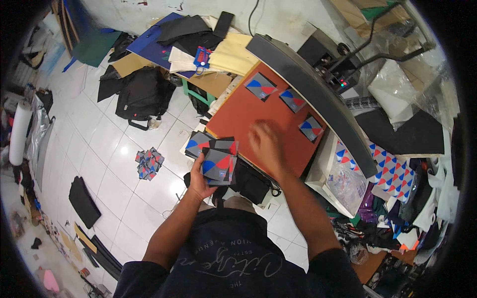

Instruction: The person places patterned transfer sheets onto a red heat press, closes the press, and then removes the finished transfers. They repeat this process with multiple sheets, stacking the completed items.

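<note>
My left hand [199, 180] grips a stack of dark fabric patches [217, 158] printed with blue and red triangles, held near the front left corner of a red-brown press pad [248, 116]. Over the front part of that pad hovers my right hand [266, 146], blurred, fingers loosely spread and nothing in it. Three like patches lie on the pad: one at the far left [260, 86], one in the middle [292, 100], one at the right [311, 128]. The black upper plate [318, 94] of the heat press stands raised behind them.
A sheet of printed triangle transfers [392, 171] and a clear plastic bag [345, 181] lie right of the press. A black bag [141, 94] and a small pile of patches [149, 163] sit on the white tiled floor at left. Fabric and boards are heaped behind.
</note>
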{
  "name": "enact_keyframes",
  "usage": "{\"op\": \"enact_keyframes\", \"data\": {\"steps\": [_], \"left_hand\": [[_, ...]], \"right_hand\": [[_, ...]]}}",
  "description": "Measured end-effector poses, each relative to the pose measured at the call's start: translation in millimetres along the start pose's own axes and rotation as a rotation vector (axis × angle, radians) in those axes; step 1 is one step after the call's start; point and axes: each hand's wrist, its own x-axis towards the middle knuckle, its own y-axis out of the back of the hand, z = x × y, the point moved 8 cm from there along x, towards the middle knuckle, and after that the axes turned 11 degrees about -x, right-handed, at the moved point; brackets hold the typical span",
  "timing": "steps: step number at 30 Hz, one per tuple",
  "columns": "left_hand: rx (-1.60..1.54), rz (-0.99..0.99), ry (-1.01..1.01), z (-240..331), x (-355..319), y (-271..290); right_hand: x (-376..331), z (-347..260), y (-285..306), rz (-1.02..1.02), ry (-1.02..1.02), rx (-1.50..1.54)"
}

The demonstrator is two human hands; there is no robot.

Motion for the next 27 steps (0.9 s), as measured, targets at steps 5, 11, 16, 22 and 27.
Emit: {"op": "enact_keyframes", "data": {"steps": [5, 11, 16, 22, 27], "left_hand": [[-0.034, 0.017, -0.071, 12.1, -0.2, 12.0], [-0.027, 0.05, -0.128, 26.4, -3.1, 8.4], [-0.028, 0.029, -0.122, 29.9, 2.7, 10.1], [-0.02, 0.017, -0.154, 35.6, 5.4, 3.9], [-0.052, -0.009, -0.098, 34.0, 12.4, 3.5]], "right_hand": [[113.6, 16.9, -37.7, 0.037, 0.191, -0.595], [159.1, 36.9, -77.8, -0.312, 0.062, -0.834], [160.0, 41.7, -82.4, -0.241, 0.06, -0.87], [126.5, -8.0, -45.1, -0.13, 0.227, -0.661], [28.5, -88.7, -7.6, -0.172, 0.451, -0.216]]}}
